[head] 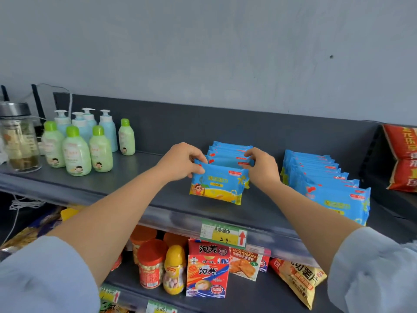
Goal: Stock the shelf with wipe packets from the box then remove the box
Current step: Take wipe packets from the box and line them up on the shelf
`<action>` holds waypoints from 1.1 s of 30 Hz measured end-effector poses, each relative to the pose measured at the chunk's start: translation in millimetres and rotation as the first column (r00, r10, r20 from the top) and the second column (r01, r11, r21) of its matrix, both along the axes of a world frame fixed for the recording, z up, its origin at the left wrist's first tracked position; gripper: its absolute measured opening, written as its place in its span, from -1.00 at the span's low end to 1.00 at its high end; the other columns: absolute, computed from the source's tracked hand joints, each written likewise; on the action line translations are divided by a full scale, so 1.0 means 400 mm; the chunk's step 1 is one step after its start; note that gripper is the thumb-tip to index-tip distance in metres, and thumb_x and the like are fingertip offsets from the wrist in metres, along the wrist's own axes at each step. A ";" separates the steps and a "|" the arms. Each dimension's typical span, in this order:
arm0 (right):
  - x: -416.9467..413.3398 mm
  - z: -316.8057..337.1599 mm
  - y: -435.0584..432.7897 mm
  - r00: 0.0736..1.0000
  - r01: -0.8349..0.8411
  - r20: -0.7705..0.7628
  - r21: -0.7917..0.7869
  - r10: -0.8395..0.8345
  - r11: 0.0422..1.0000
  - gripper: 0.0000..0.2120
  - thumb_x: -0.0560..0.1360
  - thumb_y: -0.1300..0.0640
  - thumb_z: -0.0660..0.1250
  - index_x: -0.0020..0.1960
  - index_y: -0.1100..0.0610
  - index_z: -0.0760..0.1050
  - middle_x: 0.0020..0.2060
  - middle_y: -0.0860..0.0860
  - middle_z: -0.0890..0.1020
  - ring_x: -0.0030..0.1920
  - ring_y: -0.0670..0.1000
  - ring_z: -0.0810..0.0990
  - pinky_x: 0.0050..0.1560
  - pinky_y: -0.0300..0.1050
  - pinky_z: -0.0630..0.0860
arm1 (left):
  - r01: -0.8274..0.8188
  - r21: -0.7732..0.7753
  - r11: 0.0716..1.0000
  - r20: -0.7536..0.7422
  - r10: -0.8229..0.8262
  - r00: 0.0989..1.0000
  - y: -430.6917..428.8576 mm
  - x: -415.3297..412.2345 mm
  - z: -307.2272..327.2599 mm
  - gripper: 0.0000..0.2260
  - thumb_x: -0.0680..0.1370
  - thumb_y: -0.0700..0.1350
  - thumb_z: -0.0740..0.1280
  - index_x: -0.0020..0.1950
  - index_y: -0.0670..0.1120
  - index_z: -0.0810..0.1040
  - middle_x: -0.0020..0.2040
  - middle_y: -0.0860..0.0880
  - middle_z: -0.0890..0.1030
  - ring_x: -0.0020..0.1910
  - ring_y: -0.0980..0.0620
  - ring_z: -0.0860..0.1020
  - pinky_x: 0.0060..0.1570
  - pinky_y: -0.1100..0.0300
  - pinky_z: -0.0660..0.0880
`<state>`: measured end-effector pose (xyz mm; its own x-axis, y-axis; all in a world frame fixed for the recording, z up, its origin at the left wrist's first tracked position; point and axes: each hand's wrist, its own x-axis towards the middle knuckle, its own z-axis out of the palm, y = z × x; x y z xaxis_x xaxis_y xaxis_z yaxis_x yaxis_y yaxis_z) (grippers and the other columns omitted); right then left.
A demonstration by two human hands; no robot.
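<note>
On the shelf (126, 177), a row of packets (228, 152) stands front to back near the middle, with the front packet (217, 188) nearest the edge. The left hand (182, 162) pinches its upper left corner, the right hand (262, 167) its upper right. A second row of packets (327, 184) stands to the right, apart from the first. Bottles (88, 141) cluster at the left, with a jar (19, 141) at the far left. A bag (404, 157) sits at the far right. A price tag (223, 234) hangs on the shelf's front edge. Below, a lower shelf (248, 297) holds tubs (150, 263), a carton (207, 269) and a snack bag (297, 281).

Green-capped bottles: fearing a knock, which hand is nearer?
Left. The left hand, on the front wipe packet, is right of the green-capped bottles; the right hand is farther right.
</note>
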<state>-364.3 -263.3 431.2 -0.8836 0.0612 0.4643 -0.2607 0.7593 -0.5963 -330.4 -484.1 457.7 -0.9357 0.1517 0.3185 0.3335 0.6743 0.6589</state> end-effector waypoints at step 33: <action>-0.048 -0.023 0.020 0.999 0.030 0.034 0.208 -0.038 0.978 -0.57 0.55 0.36 0.23 0.37 0.08 0.43 0.20 0.05 0.46 0.22 0.03 0.48 0.18 -0.10 0.54 | -0.189 -0.386 0.903 -0.301 0.070 0.951 0.091 -0.136 -0.102 -0.57 0.51 -0.19 0.39 0.35 -0.08 0.37 0.21 -0.03 0.36 0.03 0.05 0.45 -0.06 0.08 0.56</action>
<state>-383.4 -255.2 422.0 -0.8996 -0.0029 0.4367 -0.2132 0.8756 -0.4335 -384.9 -447.7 416.8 -0.8405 0.2062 0.5011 0.3513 0.9114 0.2143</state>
